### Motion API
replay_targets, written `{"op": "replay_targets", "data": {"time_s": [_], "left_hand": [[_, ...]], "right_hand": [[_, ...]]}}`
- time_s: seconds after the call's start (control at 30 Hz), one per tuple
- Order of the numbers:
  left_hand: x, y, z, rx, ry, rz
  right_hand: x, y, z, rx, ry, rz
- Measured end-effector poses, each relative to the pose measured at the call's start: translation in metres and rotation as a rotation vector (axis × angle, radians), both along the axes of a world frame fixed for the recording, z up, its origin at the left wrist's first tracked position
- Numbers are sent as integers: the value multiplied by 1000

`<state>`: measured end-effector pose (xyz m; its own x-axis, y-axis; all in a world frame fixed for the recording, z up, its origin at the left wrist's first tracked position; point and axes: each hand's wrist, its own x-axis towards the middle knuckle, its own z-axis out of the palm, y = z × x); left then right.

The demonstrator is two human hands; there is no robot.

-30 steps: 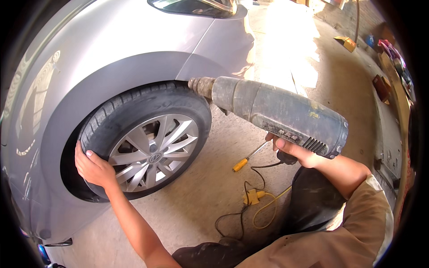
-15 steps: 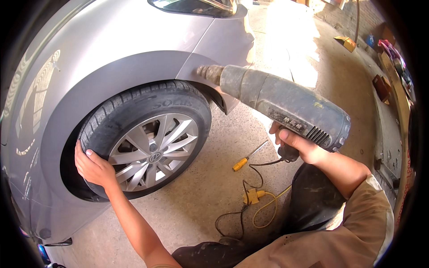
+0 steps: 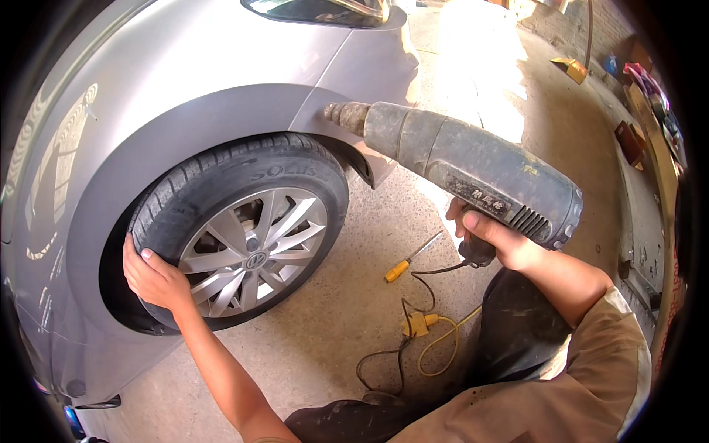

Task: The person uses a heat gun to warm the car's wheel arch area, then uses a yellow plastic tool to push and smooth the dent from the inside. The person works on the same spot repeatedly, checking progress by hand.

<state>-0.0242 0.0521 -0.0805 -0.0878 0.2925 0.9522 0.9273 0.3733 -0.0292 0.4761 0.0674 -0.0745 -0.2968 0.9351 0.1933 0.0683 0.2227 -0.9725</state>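
My right hand is closed round the handle of a dark, scuffed heat gun. Its metal nozzle points left, in front of the car's grey fender above the wheel. My left hand grips the edge of the black tire, thumb on the sidewall and fingers reaching round toward the tread. Inside the tire is a silver spoked wheel rim. Around it arches the silver-grey car body, with a dark gap between tire and wheel arch.
On the concrete floor lies a screwdriver with a yellow handle. Beside my knee are a yellow plug connector and looping cords, the dark one running up to the heat gun. A brown box and cluttered shelf edge line the right side.
The heat gun has shifted very slightly, its rear end a little lower. My left hand keeps its place on the tire.
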Motion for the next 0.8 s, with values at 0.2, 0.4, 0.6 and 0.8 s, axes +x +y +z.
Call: {"op": "replay_targets", "data": {"time_s": [0.2,0.4,0.6,0.8], "left_hand": [[1,0,1,3,5,1],[-1,2,-1,2,12,-7],[-5,1,-3,-5,-14,-4],[1,3,-2,2,2,1]], "right_hand": [[1,-1,-2,-12,-43,64],[3,-1,-4,-6,-48,117],[2,1,-1,39,-31,34],[2,-1,-1,21,-52,36]]}}
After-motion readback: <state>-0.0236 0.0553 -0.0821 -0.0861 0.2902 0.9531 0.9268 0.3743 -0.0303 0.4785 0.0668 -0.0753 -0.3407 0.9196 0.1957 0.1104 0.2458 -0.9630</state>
